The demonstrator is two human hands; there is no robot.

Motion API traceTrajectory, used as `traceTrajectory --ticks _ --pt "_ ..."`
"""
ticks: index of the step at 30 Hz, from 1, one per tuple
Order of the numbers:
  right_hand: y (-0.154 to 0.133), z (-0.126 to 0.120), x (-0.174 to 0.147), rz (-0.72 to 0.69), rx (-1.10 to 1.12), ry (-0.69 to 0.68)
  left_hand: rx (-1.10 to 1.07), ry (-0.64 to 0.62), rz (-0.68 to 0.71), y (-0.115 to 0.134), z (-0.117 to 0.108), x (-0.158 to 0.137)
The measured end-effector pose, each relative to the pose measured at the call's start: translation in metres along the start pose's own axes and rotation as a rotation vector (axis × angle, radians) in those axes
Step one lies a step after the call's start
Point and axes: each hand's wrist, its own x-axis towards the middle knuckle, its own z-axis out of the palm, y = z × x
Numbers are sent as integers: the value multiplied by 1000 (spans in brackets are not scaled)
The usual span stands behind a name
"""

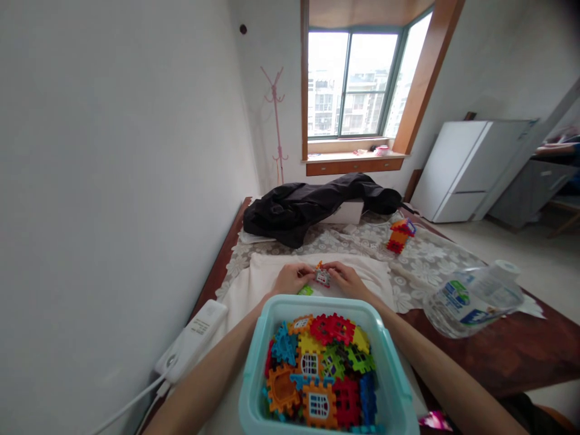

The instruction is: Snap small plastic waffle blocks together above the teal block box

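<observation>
Head view, read left to right. A white power strip (193, 338) lies at the table's left edge by the wall, its cable trailing toward the viewer. The left hand (292, 279) rests on the cream cloth (254, 284), its fingers closed on the left side of a small block assembly (322, 276); a loose green block (306, 290) lies on the cloth just beside that hand. The right hand (348, 279) meets the left across the assembly, fingers pinched on its right side, so both hands are together, clamped on the same piece, which sits just above the cloth beyond the far rim of the teal bin (389, 386). The bin stands nearest the viewer, between the forearms, filled with coloured interlocking blocks (324, 362) in red, orange, yellow, blue and green. Further back lie a black jacket (312, 205) and, to its right on the lace tablecloth (421, 260), a small finished block house (400, 234). A plastic water bottle (475, 299) lies on its side at the right over the bare wood.

Judged step: joining tiles, with one being seated into the assembly. The next move probably calls for aligning toothed edges squarely and pressing evenly, one hand steadying the piece; whether the joint is fully seated cannot be told, as the piece is small and partly covered.
</observation>
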Motion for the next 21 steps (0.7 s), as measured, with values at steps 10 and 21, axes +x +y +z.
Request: traceTrajectory --ticks 10,21 --pt "10 3 -3 40 118 22 73 4 5 3 1 -8" --pt "6 -1 0 55 205 13 161 -69 16 8 1 -10"
